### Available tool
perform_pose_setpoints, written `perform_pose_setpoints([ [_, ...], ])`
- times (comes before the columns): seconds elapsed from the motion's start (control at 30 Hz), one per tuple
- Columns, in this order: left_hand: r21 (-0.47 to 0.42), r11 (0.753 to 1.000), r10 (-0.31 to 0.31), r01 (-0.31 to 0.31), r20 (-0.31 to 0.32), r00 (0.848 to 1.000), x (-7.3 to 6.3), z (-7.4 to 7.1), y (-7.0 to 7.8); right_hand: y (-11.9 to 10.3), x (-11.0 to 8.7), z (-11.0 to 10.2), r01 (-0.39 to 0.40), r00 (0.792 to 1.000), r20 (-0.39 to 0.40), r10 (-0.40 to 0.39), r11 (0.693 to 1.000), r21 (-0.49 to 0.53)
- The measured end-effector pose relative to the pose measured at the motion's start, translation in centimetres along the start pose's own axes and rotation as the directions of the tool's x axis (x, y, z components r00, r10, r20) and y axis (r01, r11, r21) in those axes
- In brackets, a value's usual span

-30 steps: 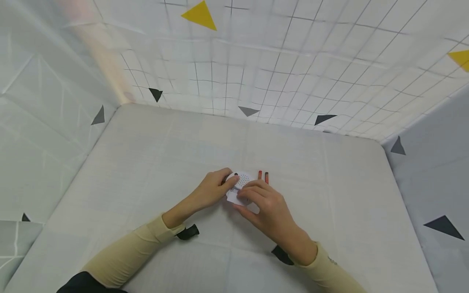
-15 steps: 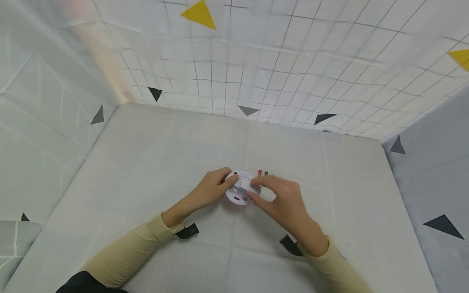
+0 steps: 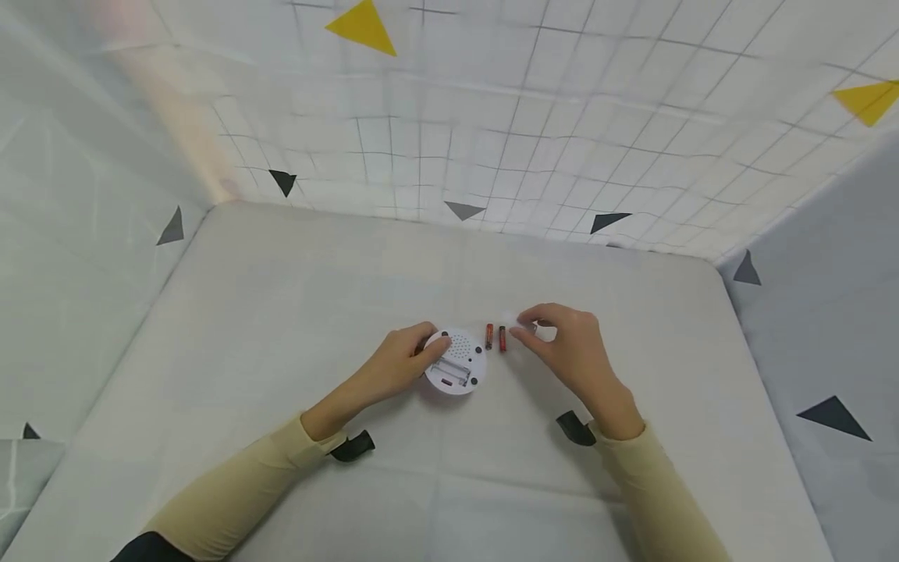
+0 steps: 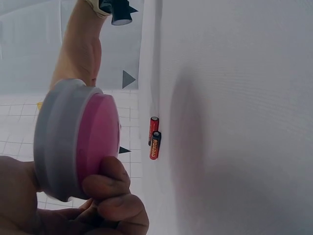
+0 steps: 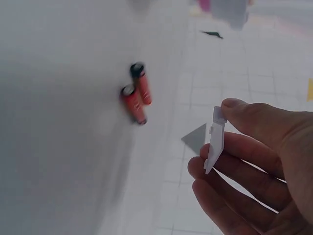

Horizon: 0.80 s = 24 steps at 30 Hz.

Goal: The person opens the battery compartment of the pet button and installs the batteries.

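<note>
My left hand (image 3: 405, 361) grips a round white device (image 3: 456, 361) by its left edge, thumb on top and fingers underneath. Its upturned side shows a dotted speaker grille, dark round feet and an uncovered battery compartment with no batteries in it. The left wrist view shows the device's pink underside (image 4: 100, 139), held above the table. Between thumb and fingertips, my right hand (image 3: 572, 343) pinches a small white battery cover (image 5: 215, 139), off to the right of the device. Two red batteries, one nearer the device (image 3: 489, 336) and one to its right (image 3: 502, 339), lie between the hands.
A pale cloth covers the table (image 3: 337, 273). Behind it hangs a white grid-lined sheet (image 3: 492, 140) with triangular patches, and plain sheets close off both sides. Dark wrist-camera mounts stick out below the left wrist (image 3: 353, 446) and right wrist (image 3: 576, 428).
My right hand has lifted the battery cover off the device and carried it right and away, past the batteries. The compartment is now exposed. My left hand keeps its grip on the device.
</note>
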<state>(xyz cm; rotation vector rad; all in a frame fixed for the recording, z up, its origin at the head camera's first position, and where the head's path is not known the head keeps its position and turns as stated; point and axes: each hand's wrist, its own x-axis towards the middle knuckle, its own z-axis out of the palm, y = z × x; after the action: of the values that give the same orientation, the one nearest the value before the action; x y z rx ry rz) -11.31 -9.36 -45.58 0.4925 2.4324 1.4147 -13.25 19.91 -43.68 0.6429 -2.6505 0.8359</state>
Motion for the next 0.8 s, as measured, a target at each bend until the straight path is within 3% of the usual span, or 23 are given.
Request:
perform_pose_setpoints([
  [0.43,-0.005,1.0,0.01,-0.01,0.022,1.0,0.1,-0.1,0.1,4.5,0.0,0.6,-0.143,0.986,0.068,0.154,0.978,-0.152],
  [0.8,-0.004,1.0,0.014,-0.014,0.022,1.0,0.1,-0.1,0.1,5.6,-0.1,0.7,-0.183,0.968,0.138,0.211,0.964,-0.193],
])
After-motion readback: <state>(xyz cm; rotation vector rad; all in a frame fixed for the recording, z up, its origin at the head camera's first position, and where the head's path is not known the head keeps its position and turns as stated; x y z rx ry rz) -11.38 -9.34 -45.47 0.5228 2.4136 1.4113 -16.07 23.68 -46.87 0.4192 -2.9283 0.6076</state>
